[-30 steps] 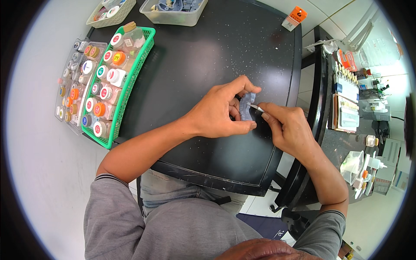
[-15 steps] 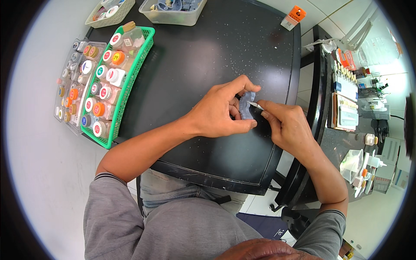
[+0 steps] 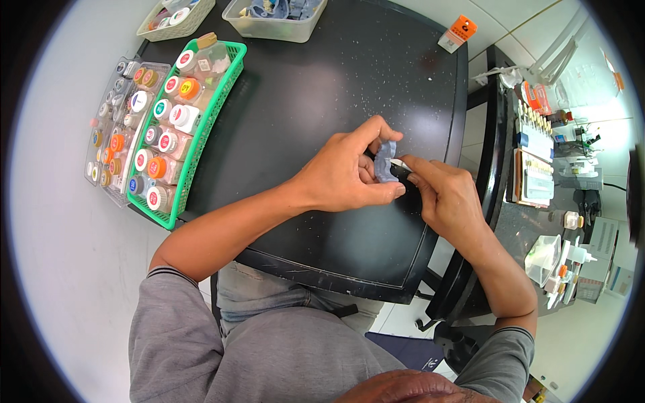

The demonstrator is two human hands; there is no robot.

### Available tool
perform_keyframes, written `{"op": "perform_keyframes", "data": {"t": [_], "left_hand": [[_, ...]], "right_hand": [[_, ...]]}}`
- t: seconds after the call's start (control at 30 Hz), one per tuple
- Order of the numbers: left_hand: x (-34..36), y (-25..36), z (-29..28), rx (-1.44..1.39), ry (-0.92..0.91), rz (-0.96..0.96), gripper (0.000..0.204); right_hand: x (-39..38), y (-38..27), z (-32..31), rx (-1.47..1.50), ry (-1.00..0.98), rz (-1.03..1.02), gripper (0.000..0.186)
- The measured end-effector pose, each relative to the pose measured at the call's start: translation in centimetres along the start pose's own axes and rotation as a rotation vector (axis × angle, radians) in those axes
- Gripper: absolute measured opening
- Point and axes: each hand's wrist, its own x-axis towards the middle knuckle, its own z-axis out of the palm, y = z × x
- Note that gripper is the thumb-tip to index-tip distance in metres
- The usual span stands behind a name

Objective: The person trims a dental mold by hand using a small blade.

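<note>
Over the black table, my left hand (image 3: 341, 169) grips a blue-grey dental model (image 3: 384, 162), thumb at its near end and fingers curled around the far end and behind. The model is curved and held on edge. My right hand (image 3: 447, 195) pinches a small, slim white piece (image 3: 399, 163) between thumb and forefinger. Its tip meets or nearly meets the model's right side; contact is too small to tell. Most of the white piece is hidden by my fingers, so its kind cannot be made out.
A green basket (image 3: 213, 114) of capped jars stands at the left, beside a clear tray (image 3: 163, 69) of small bottles. Along the back are a plastic tub (image 3: 274, 28) of blue-grey pieces and an orange-and-white box (image 3: 458, 33). White crumbs dot the tabletop (image 3: 302, 87). A side counter holds shade guides (image 3: 534, 168).
The dental model has turned slightly in my left hand and shows a narrower face. The white piece has shifted a little at its right side. The whole view has moved slightly.
</note>
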Motion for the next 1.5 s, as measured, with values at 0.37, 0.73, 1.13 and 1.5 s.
{"op": "perform_keyframes", "data": {"t": [0.37,0.73,1.13,1.5], "left_hand": [[0.3,-0.5,-0.2,-0.079,0.011,-0.001,0.066],[0.5,-0.2,-0.3,-0.226,0.077,-0.019,0.072],[-0.4,0.3,-0.6,0.052,0.277,0.175,0.067],[-0.2,-0.3,-0.8,0.057,0.200,0.107,0.073]], "right_hand": [[-0.3,-0.1,0.3,-0.070,0.078,-0.054,0.042],[0.4,0.2,-0.1,-0.102,0.227,-0.149,0.038],[1.7,-1.5,-2.7,0.147,0.056,0.129,0.019],[1.7,1.2,-0.3,0.242,0.123,0.079,0.008]]}}
